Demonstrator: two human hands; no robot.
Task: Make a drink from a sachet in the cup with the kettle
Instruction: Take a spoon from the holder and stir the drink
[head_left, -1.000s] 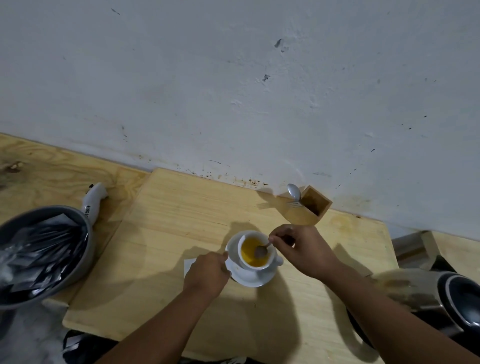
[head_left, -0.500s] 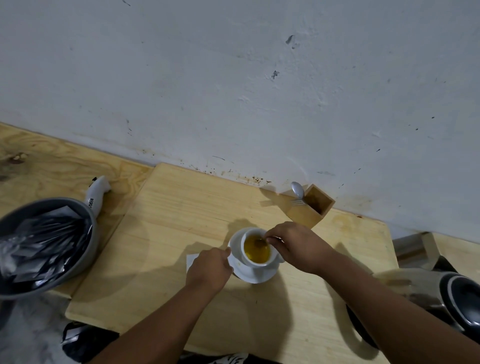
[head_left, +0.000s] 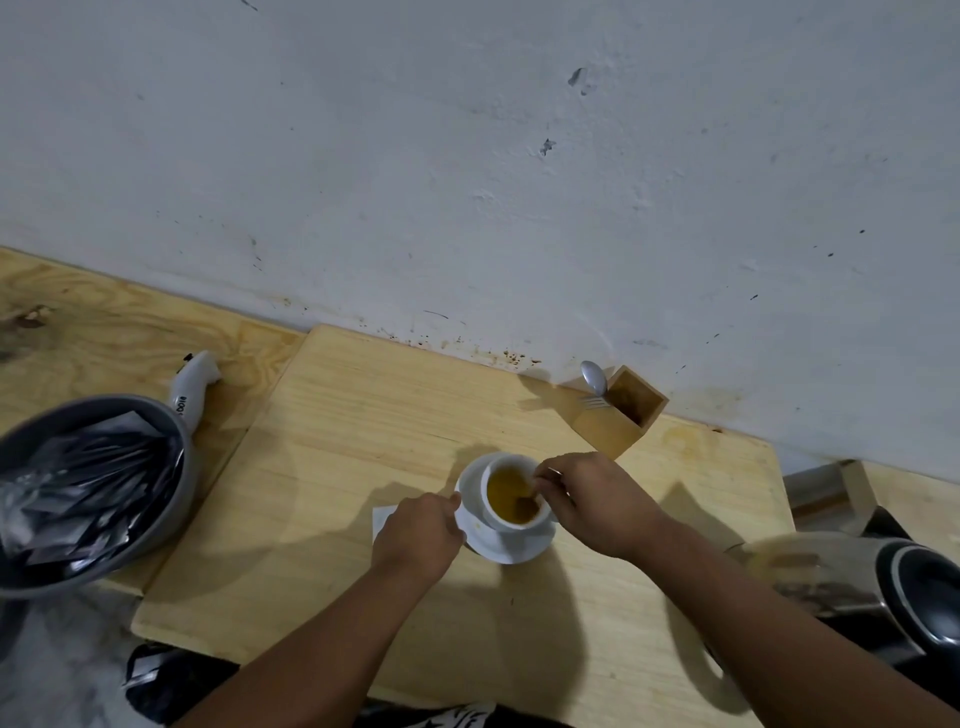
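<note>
Most of the work looks done: the white ceramic cup (head_left: 511, 496) sits on its white round saucer (head_left: 519, 545) near the middle of the pale wooden surface (head_left: 332, 452), low in the frame, and it already holds an amber-yellow liquid, so powder and water appear to be in.

The right hand (head_left: 597, 501) hangs over the cup's right rim, its fingers (head_left: 545, 475) pinched narrow on the thin metal spoon (head_left: 527, 501) whose bowl dips into the drink; stirring seems to be the step in hand. The left hand (head_left: 418, 535) is curled against the saucer's left edge, steadying it, fingers closed on the rim as far as can be told. A white flat slip (head_left: 382, 519), perhaps the emptied sachet, shows just beside that hand.

The steel and black kettle (head_left: 883, 587) lies at the lower right edge, well apart from the cup. At left, a grey round pan (head_left: 179, 514) holds dark foil sachets (head_left: 78, 483).

What is left, judging so, is little: finish stirring and take the spoon out.
</note>
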